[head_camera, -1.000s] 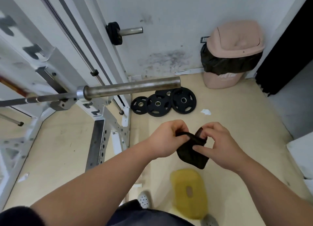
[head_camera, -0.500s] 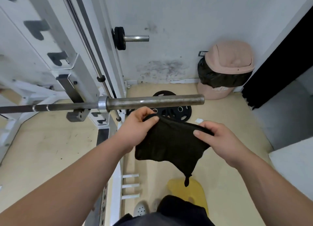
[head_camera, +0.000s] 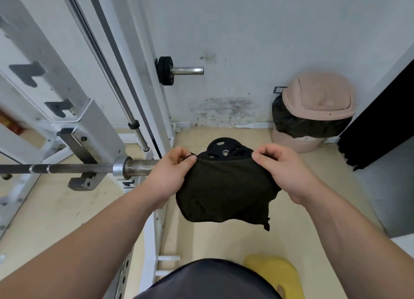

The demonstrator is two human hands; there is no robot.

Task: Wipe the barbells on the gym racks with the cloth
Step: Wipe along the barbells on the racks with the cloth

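Note:
A steel barbell (head_camera: 74, 168) lies level on the white rack's hook (head_camera: 84, 182), its thick sleeve (head_camera: 141, 165) pointing right. A black cloth (head_camera: 224, 191) is spread wide between my two hands and covers the sleeve's outer end. My left hand (head_camera: 170, 175) pinches the cloth's top left corner right beside the sleeve. My right hand (head_camera: 284, 171) pinches the top right corner. The cloth's lower edge hangs loose.
The white rack's uprights (head_camera: 94, 117) and guide rods (head_camera: 116, 90) stand at left. A plate peg (head_camera: 179, 70) sticks out from the rack above. Black weight plates (head_camera: 224, 147) lie on the floor behind the cloth, a pink bin (head_camera: 313, 110) at right, a yellow slipper (head_camera: 275, 274) by my feet.
Both hands unfolded the bunched cloth, stretched it wide and raised it to the barbell's sleeve end. The view came closer to the bar.

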